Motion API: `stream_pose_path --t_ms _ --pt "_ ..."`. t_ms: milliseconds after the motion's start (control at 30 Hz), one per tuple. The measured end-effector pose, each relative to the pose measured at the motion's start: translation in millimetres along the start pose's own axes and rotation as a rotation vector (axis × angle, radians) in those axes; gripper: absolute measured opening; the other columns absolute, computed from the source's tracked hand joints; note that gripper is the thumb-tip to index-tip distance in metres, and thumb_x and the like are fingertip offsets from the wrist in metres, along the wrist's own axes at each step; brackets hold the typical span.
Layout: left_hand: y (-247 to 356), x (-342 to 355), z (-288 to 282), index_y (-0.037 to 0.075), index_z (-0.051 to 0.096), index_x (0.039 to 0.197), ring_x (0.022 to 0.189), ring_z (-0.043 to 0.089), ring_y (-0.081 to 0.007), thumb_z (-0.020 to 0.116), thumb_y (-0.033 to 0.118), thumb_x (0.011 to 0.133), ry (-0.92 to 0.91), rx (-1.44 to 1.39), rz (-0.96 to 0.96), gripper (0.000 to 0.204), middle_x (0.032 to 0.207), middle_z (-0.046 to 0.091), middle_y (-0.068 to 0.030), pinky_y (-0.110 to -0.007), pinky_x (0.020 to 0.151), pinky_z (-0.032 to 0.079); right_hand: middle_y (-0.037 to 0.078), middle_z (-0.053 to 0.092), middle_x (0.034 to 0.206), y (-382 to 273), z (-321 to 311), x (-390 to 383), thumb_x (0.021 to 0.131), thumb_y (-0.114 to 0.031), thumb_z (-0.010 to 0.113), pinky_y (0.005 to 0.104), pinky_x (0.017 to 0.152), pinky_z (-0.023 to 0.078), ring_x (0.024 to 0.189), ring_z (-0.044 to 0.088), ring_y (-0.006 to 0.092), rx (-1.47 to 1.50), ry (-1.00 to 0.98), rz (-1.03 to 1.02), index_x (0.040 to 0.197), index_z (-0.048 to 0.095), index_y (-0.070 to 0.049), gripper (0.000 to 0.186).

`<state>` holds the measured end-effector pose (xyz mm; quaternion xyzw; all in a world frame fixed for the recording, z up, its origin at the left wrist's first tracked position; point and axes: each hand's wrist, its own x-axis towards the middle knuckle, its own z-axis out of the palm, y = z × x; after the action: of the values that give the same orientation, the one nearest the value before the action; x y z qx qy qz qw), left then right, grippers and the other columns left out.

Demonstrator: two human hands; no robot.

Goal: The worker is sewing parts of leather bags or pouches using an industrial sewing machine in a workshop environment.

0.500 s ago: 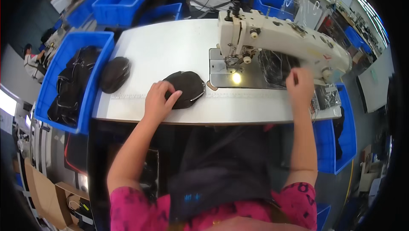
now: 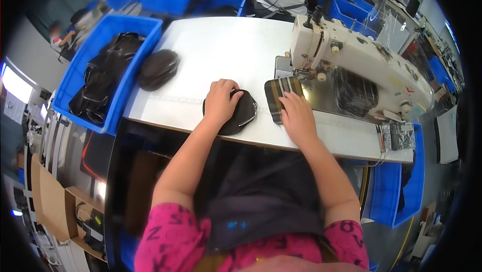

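Left hand point(image 2: 223, 102): on pouch point(image 2: 242, 116), near front edge point(image 2: 266, 143); grip unclear
Right hand point(image 2: 297, 116): on striped pad point(image 2: 274, 97); grip unclear
Surface point(image 2: 221, 41): stretches to upper centre

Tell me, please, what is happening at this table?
A person works beside a sewing machine. The left hand is on a rounded black piece; the right hand touches a striped dark piece. Another dark piece lies near the blue bin, which holds more dark items.
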<state>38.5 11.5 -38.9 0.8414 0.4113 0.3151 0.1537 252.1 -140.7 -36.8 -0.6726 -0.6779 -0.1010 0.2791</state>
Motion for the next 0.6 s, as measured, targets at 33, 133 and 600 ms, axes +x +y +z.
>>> stream_pose_path --t_ms 33,133,600 --pt "4 -8 -9 0.007 0.064 0.103 0.1 0.063 -0.0318 0.075 0.02 0.092 0.015 -0.048 -0.039 0.02 0.1 0.068 -0.01 -0.042 0.085 0.052 0.017 0.063 0.133 -1 5 6 0.091 -0.01 0.069 0.0473 0.109 0.045 0.13 0.056 0.0361 -0.047 0.002 -0.025 0.123 0.064 -0.003 0.033" --pt "8 -38 -26 0.006 0.061 0.107 0.092 0.066 -0.0292 0.072 0.018 0.096 0.047 -0.403 -0.264 0.02 0.099 0.069 -0.011 -0.038 0.083 0.052 0.019 0.063 0.134 -31 1 11 0.093 -0.012 0.069 0.0472 0.108 0.045 0.128 0.057 0.0383 0.321 0.117 -0.071 0.129 0.063 -0.002 0.038" --pt "59 -141 -11 0.005 0.054 0.135 0.094 0.055 -0.0081 0.065 0.018 0.102 -0.401 -1.114 -0.307 0.037 0.098 0.058 0.0014 -0.025 0.088 0.046 0.003 0.068 0.106 -61 -35 -94 0.102 -0.012 0.06 0.0272 0.094 0.05 0.099 0.063 0.0104 1.932 -0.395 0.917 0.105 0.061 -0.008 0.005"
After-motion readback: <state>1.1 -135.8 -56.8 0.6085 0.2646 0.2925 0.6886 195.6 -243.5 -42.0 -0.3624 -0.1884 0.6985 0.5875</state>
